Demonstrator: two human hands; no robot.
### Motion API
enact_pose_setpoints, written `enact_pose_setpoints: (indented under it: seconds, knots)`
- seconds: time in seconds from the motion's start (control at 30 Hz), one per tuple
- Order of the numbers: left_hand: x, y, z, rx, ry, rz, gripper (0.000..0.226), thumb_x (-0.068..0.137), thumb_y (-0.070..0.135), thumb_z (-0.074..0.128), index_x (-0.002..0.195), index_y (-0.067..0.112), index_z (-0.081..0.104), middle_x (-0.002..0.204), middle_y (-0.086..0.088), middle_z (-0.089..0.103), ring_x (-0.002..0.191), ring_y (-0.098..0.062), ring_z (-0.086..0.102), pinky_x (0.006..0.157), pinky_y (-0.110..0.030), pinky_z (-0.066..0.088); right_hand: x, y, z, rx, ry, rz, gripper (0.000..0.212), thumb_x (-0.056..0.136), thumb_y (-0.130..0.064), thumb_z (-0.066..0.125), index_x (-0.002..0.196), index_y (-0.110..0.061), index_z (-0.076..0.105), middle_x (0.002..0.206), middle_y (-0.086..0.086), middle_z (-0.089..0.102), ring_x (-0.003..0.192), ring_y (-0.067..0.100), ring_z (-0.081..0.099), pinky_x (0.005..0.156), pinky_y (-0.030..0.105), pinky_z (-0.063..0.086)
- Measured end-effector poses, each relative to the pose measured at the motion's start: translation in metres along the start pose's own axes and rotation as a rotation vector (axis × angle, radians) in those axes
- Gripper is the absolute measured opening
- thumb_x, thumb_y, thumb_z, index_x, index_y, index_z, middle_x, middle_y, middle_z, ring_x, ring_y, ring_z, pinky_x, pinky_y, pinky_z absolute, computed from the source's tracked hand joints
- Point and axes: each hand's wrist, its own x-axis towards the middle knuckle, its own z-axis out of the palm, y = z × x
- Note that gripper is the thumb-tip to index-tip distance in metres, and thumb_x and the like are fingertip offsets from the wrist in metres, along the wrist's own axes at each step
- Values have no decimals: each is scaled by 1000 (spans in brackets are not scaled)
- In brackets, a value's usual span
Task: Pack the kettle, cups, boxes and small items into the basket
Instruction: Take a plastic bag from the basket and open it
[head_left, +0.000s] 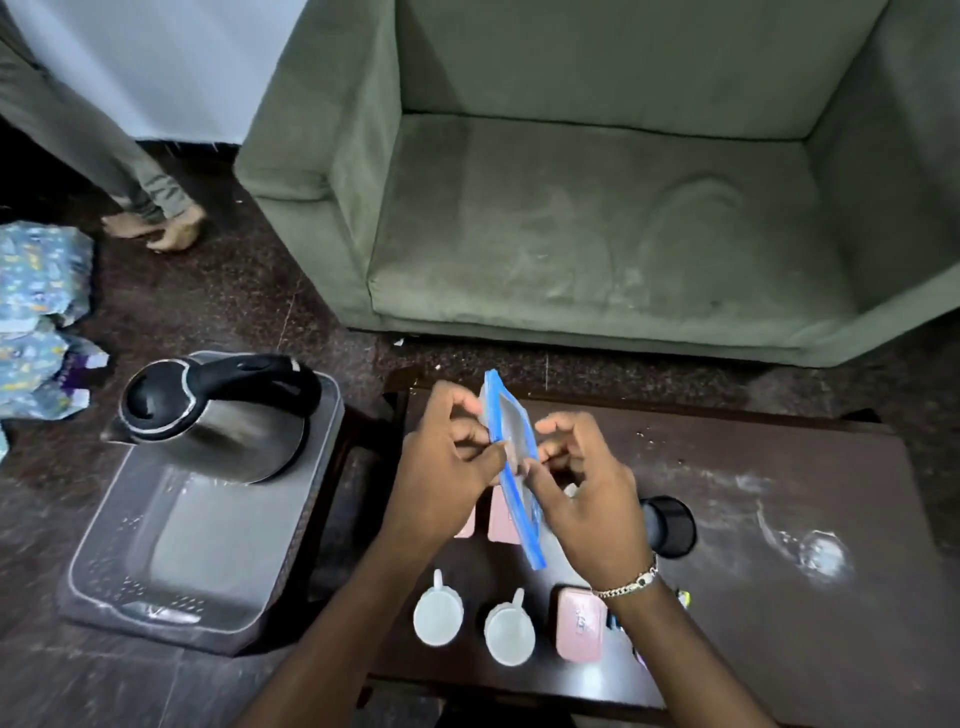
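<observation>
Above the dark table (779, 519), my left hand (447, 467) and my right hand (582, 493) both grip a flat clear pouch with a blue edge (511, 441), held on its edge. A steel kettle with a black handle (218, 415) leans on its side in the far end of the grey plastic basket (171, 597) on the floor to the left. Two white cups (438, 613) (510, 629) stand near the table's front edge, with a pink box (579, 623) to their right. More pink boxes (501, 519) lie partly hidden under my hands.
A black round object (670, 525) lies on the table right of my hands. A green armchair (597, 208) stands behind the table. Another person's bare feet (156, 228) are at the far left, near blue printed packs (36, 312) on the dark floor.
</observation>
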Motion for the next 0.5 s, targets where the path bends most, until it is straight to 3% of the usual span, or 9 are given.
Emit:
enact_pose_setpoints:
  seconds: [0.1, 0.17, 0.27, 0.37, 0.43, 0.5]
  knots:
    - [-3, 18, 1, 202, 27, 141, 37, 82, -6, 67, 89, 25, 49, 81, 3, 61, 55, -13, 58, 54, -28, 49, 4, -9, -25, -104, 54, -148, 28, 85, 0, 63, 91, -27, 65, 87, -9, 61, 77, 9, 62, 70, 16, 46]
    - [-6, 34, -2, 286, 47, 219, 33, 81, -13, 59, 87, 18, 63, 97, 4, 62, 67, -13, 58, 66, -29, 48, 5, -20, -46, -206, 65, -182, 21, 83, -2, 61, 87, -18, 73, 84, -2, 53, 73, 9, 56, 67, 21, 46]
    - [-9, 58, -5, 419, 78, 233, 37, 84, -14, 55, 105, 5, 77, 128, -7, 66, 110, -21, 67, 99, -33, 52, 7, -41, -70, -525, 36, -46, 24, 85, -10, 62, 102, -21, 76, 89, 3, 56, 73, 26, 62, 64, 35, 52]
    - [-19, 98, -4, 545, 9, 267, 42, 87, -9, 55, 123, 6, 74, 139, -4, 64, 125, -20, 64, 110, -28, 43, 9, -80, -94, -793, -44, 194, 28, 90, -28, 50, 113, -26, 66, 98, 13, 70, 89, 40, 67, 69, 40, 51]
    - [-25, 122, 2, 571, -21, 302, 42, 89, -5, 57, 126, 6, 72, 143, -3, 63, 128, -19, 63, 110, -24, 40, 13, -104, -106, -727, -104, 334, 29, 91, -31, 46, 112, -19, 63, 105, 18, 70, 100, 42, 65, 78, 41, 53]
    - [-30, 149, 9, 578, -46, 343, 42, 90, -2, 58, 130, 7, 70, 146, -1, 61, 129, -18, 62, 111, -24, 40, 16, -132, -118, -590, -90, 351, 30, 91, -26, 49, 111, -13, 67, 112, 18, 71, 109, 41, 63, 87, 41, 53]
